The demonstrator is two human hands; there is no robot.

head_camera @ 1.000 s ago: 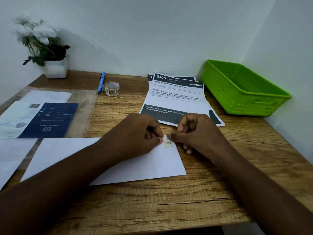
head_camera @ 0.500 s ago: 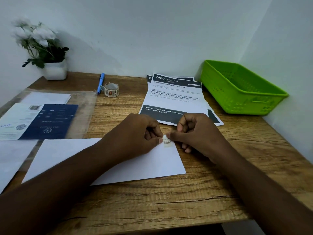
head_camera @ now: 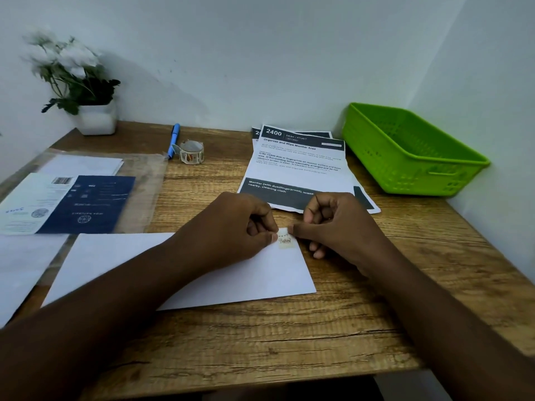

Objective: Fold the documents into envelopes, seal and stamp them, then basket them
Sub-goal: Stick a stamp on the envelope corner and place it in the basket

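Leftmost, a clear sleeve of papers [head_camera: 86, 195] lies on the table [head_camera: 289, 342], with a stamp roll [head_camera: 191, 151] behind. The white envelope [head_camera: 231, 273] lies flat in front. At its far right corner, the left hand [head_camera: 231, 227] and right hand [head_camera: 333, 227] pinch a small stamp [head_camera: 285, 240] between curled fingers. Farther right, printed documents [head_camera: 301, 166] lie beside a green basket [head_camera: 411, 151].

Soft, dim, bluish light falls evenly. The plant [head_camera: 72, 79] casts a broad faint shadow rightward on the wall [head_camera: 260, 53] and is blurred. Wide-angle distortion bends the desk [head_camera: 289, 342] edges. The forearms at the bottom go dark. Print on the documents [head_camera: 301, 166] stays legible.
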